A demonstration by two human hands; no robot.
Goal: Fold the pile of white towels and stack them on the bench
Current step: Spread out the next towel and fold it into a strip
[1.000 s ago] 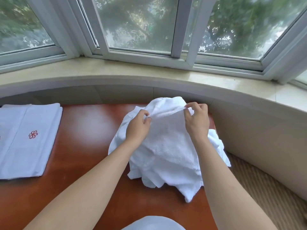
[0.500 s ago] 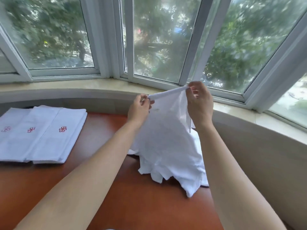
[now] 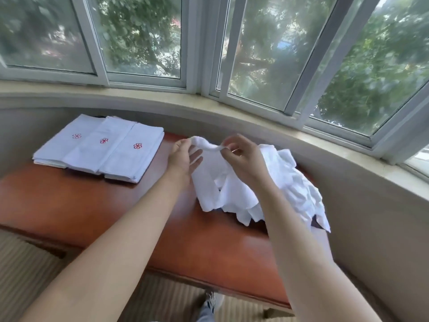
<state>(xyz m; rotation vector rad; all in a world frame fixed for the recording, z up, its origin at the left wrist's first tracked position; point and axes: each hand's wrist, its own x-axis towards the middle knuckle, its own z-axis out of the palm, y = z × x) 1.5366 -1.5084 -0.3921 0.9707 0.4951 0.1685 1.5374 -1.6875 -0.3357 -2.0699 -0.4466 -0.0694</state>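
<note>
A rumpled pile of white towels (image 3: 294, 189) lies on the right part of the reddish-brown bench (image 3: 116, 205). One white towel (image 3: 206, 145) is lifted from it by its top edge, which sags between my hands. My left hand (image 3: 183, 159) pinches that edge at its left end with thumb and forefinger, the other fingers spread loose. My right hand (image 3: 243, 159) pinches the edge at its right end. The towel's lower part hangs down onto the pile. At the bench's far left lie folded white towels (image 3: 102, 147) with red flower marks.
A curved beige window sill (image 3: 255, 112) and wall run behind and to the right of the bench. Windows stand above it. Striped carpet (image 3: 27, 270) and a shoe (image 3: 209, 303) show below the bench's front edge.
My hands have come down from window height to just above the pile, and the towel's edge now sags between them. The view has pulled back and turned left, showing more of the folded towels.
</note>
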